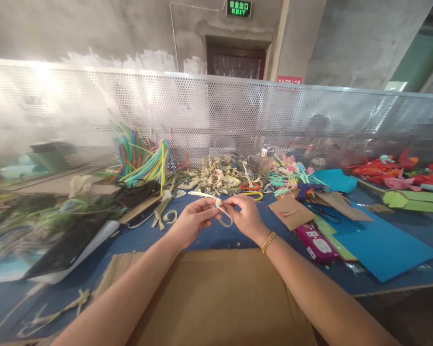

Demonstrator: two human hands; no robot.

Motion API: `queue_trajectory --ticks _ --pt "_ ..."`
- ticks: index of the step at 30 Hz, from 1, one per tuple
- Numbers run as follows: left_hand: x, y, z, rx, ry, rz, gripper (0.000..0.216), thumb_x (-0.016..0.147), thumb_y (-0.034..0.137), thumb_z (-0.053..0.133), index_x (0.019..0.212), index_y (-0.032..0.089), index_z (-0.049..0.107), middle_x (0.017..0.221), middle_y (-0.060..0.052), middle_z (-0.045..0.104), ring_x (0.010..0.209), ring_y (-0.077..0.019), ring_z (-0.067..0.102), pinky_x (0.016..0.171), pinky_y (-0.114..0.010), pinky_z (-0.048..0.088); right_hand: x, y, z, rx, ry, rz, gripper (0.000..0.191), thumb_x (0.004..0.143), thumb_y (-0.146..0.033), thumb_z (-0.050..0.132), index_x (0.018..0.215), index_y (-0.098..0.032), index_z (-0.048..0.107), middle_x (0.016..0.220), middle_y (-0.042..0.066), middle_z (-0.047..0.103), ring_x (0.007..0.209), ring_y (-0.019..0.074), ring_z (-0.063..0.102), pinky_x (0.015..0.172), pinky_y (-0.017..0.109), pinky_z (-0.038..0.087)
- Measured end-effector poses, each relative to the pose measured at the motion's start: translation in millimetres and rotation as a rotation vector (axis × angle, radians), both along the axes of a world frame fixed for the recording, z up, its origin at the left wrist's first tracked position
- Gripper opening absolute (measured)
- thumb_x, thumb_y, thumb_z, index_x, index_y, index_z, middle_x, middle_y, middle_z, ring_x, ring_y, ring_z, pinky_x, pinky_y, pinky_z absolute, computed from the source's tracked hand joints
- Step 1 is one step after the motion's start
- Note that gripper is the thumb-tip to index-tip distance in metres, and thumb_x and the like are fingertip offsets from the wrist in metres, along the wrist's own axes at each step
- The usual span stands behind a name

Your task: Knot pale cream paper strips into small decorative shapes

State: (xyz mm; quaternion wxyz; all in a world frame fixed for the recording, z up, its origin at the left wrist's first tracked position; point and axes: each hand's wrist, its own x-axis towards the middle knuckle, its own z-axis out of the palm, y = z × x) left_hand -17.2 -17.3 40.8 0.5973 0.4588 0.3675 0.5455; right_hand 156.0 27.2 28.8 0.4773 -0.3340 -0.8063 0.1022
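Note:
Both hands meet above the blue tabletop (234, 239), at the far edge of a brown cardboard sheet (223, 298). Between my fingertips is a narrow, pale cream strip (226, 222), bunched or knotted in the middle, with one end sticking out to the left and a loop hanging below. My left hand (197, 218) pinches it from the left, thumb and index finger together. From the right, my right hand (246, 216) pinches the same strip, a gold bracelet on its wrist. Whether the strip is paper, ribbon or leaf cannot be made out.
Behind my hands lies a heap of dry pale strips (216, 175). Colourful thin sticks (140, 156) stand left, a lidded jar (266, 161) right of the heap. A purple box (316, 242) and blue sheets (378, 240) lie right. A perforated metal screen (191, 105) closes the back.

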Motion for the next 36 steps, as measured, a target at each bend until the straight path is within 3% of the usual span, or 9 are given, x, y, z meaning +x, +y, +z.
queue_trajectory --ticks 4,7,11,15,24,30,36 --pt "3 -2 0.6 -0.005 0.04 0.018 0.026 0.07 0.027 0.077 0.091 0.016 0.065 0.086 -0.005 0.072 0.066 -0.0099 0.065 0.049 -0.015 0.041 2 -1 3.6 -0.01 0.059 -0.014 0.013 0.087 -0.031 0.06 0.085 -0.022 0.069 0.082 0.003 0.071 0.079 0.017 0.063 0.075 0.03 0.044" --pt "3 -3 1.8 0.011 0.07 0.06 0.031 0.071 0.03 0.076 0.096 0.017 0.062 0.091 -0.007 0.073 0.065 -0.0109 0.066 0.048 -0.016 0.041 5 -8 10.2 0.053 0.123 -0.11 0.016 0.089 -0.033 0.056 0.092 -0.023 0.068 0.092 0.003 0.071 0.088 0.0183 0.062 0.083 0.033 0.042" --pt "0 -2 2.7 0.054 0.126 0.12 0.035 0.069 0.032 0.077 0.098 0.017 0.062 0.078 -0.004 0.073 0.064 -0.0132 0.067 0.047 -0.017 0.04 2 -21 16.9 0.157 0.005 -0.152 0.018 0.085 -0.04 0.061 0.084 -0.023 0.067 0.085 0.002 0.069 0.088 0.0195 0.058 0.088 0.036 0.036" --pt "1 -1 2.4 0.074 0.168 0.189 0.036 0.065 0.032 0.079 0.093 0.016 0.064 0.065 -0.002 0.07 0.06 -0.015 0.067 0.045 -0.018 0.037 -2 -26 17.0 0.199 -0.096 -0.136 0.019 0.084 -0.041 0.062 0.078 -0.024 0.066 0.081 0.001 0.068 0.085 0.0192 0.054 0.086 0.037 0.032" --pt "6 -5 4.7 0.117 0.292 0.25 0.033 0.061 0.038 0.079 0.082 0.015 0.068 0.065 -0.004 0.07 0.058 -0.0179 0.065 0.044 -0.022 0.04 -3 -28 17.1 0.198 -0.221 -0.137 0.022 0.091 -0.028 0.051 0.075 -0.022 0.064 0.081 0.001 0.067 0.084 0.0177 0.05 0.081 0.037 0.027" --pt "9 -4 -0.1 0.153 0.36 0.297 0.028 0.061 0.035 0.077 0.079 0.016 0.068 0.053 0.0 0.063 0.048 -0.0141 0.057 0.041 -0.021 0.039 -5 -33 17.0 0.205 -0.273 -0.165 0.022 0.09 -0.027 0.05 0.072 -0.021 0.062 0.075 0.002 0.063 0.081 0.0182 0.048 0.081 0.038 0.025" --pt "11 -3 -4.9 0.169 0.373 0.32 0.023 0.065 0.034 0.073 0.08 0.016 0.068 0.057 -0.001 0.064 0.049 -0.0136 0.057 0.047 -0.023 0.047 -3 -37 20.5 0.224 -0.27 -0.178 0.022 0.088 -0.024 0.051 0.067 -0.02 0.059 0.071 0.003 0.06 0.08 0.0183 0.047 0.08 0.038 0.025"
